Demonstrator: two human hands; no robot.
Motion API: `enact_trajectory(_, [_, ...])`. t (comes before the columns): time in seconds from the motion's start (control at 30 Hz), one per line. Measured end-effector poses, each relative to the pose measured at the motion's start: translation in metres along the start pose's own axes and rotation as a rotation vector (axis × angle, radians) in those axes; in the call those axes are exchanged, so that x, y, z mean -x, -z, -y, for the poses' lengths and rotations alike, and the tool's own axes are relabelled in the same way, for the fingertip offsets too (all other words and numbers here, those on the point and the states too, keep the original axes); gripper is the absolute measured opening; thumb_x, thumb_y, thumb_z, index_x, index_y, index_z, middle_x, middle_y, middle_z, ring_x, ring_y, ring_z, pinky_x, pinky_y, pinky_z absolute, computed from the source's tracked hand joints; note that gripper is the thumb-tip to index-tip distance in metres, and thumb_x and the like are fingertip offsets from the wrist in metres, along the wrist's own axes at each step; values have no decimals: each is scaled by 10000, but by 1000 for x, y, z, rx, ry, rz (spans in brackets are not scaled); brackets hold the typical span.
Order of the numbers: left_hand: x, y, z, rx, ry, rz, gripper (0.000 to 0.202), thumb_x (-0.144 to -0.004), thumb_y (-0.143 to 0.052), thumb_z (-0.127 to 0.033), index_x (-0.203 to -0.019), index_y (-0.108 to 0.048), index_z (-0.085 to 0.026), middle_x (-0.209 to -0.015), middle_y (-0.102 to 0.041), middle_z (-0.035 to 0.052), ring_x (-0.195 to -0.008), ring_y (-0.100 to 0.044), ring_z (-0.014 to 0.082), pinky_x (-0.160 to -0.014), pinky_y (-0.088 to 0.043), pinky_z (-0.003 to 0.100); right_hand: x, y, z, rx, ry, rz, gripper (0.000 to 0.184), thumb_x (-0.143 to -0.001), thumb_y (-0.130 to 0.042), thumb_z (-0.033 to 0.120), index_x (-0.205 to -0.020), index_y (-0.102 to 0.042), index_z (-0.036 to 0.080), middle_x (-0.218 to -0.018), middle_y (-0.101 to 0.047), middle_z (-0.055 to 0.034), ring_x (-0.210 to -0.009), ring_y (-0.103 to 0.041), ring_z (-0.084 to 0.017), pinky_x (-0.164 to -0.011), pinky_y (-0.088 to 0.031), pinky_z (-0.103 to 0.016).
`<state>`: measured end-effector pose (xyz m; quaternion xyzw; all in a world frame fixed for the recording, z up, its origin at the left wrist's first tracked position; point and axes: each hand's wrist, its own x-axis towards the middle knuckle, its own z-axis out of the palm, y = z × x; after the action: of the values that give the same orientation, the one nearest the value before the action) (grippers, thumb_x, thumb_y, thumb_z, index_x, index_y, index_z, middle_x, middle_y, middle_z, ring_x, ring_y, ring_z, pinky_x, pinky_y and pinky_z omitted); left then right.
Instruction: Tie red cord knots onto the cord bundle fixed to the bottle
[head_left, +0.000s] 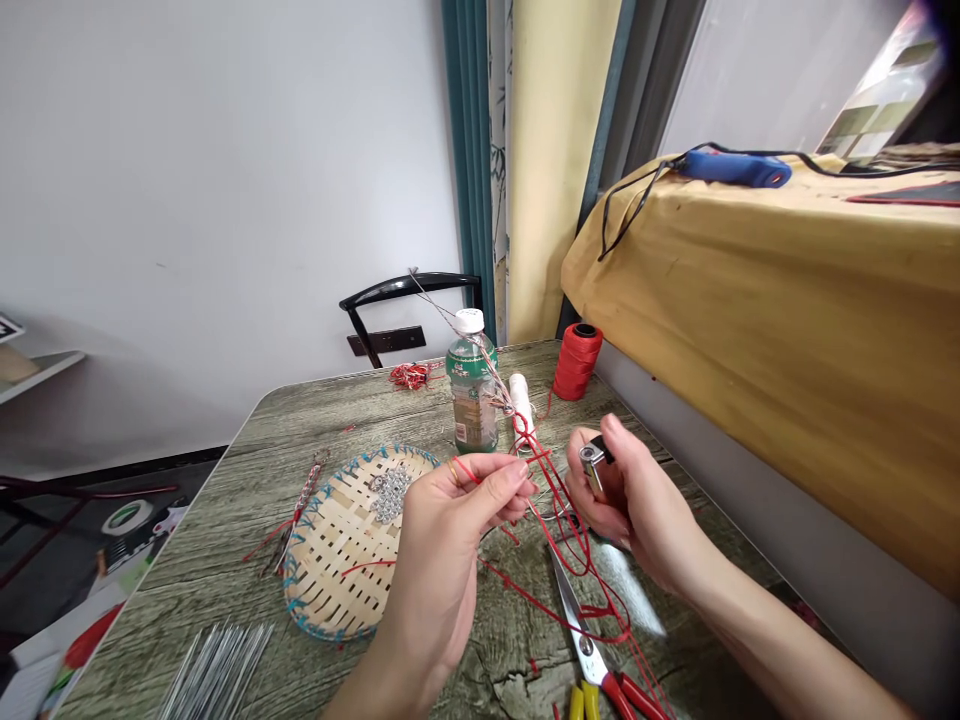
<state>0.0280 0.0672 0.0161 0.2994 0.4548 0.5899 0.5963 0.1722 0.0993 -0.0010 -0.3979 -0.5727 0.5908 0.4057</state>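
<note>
In your head view, your left hand (456, 525) pinches the red cord (556, 497) between thumb and fingertips, above the wooden table (330, 410). Your right hand (637, 510) is closed around a lighter (594, 466), metal head up, just beside the cord. The cord's loose strands trail down over the scissors (581, 625). A woven basket (300, 600) lies just left of your left hand.

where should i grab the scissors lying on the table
Take the red-handled steel scissors by the red handles at the near table edge, coming from above on the near side. They lie flat on the grey wooden table, blades pointing away, with thin red cord draped across the blades.
</note>
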Motion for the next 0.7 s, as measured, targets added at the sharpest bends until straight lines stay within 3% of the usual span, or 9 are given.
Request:
enact_trajectory(0.1, [0,0,0,5,8,5,68,-671,-695,-190,-696,-670,-131,-638,-642,10,-605,-559,71,-613,-440,176,0,0,1,-119,-78,49,389,-872,-296,515,-655,-358,198,-423,-217,83,-377,-122,-62,-359,-102,-200])
enact_trajectory(0.27, [0,0,0,9,17,17,79,-674,-692,-197,-698,-668,-125,-637,-635,10,-593,-545,67,-600,-434,174,1,0,2,-164,-104,69,312,-889,-285,454,-715,-356,205,-447,-204,85,-401,-112,-67,-363,-105,-193])
enact_trajectory(0.7, [-1,-1,2,-80,-34,18,71,-653,-702,-194,-711,-692,-155,-658,-649,2,-619,-549,78,-625,-441,188,9,-2,15,114,-89,51,363,-908,-268,435,-636,-299,196,-464,-248,76,-430,-174,-70,-408,-195,-199])
